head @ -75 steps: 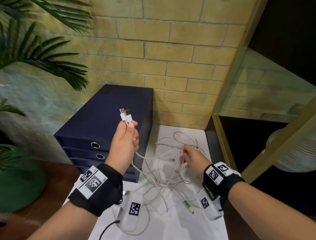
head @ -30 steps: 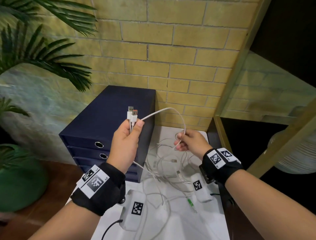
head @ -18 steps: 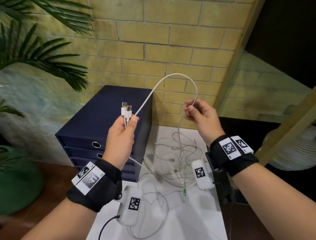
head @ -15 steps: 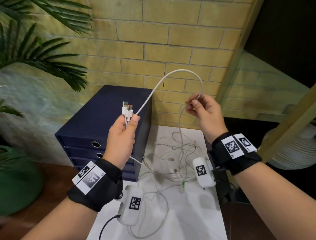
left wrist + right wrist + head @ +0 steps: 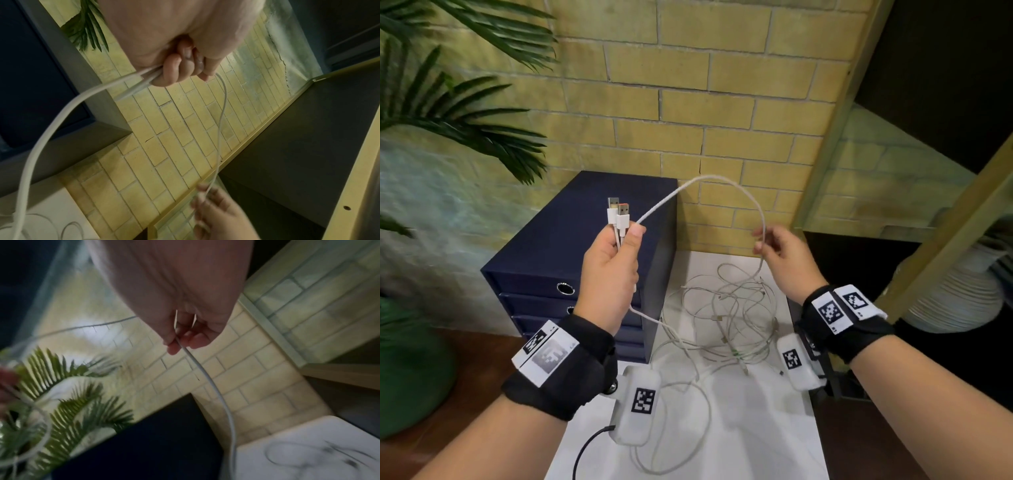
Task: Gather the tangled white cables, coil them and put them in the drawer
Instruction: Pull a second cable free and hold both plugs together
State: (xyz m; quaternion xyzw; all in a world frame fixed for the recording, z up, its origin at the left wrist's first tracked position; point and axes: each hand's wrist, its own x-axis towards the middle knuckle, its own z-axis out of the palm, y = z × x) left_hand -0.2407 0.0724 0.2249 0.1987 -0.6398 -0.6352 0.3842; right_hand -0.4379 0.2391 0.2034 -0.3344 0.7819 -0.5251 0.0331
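While left hand (image 5: 610, 270) grips two USB plugs (image 5: 618, 216) upright, white cable (image 5: 709, 181) arcs to right hand (image 5: 784, 260) pinching it, tangled cables (image 5: 726, 325) on table (image 5: 756, 428) below, beside navy drawer unit (image 5: 558, 253)

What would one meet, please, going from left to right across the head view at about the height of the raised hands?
Green palm fronds → dark blue drawer cabinet → left hand gripping two white USB plugs → arched white cable → right hand → slanted wooden shelf frame.
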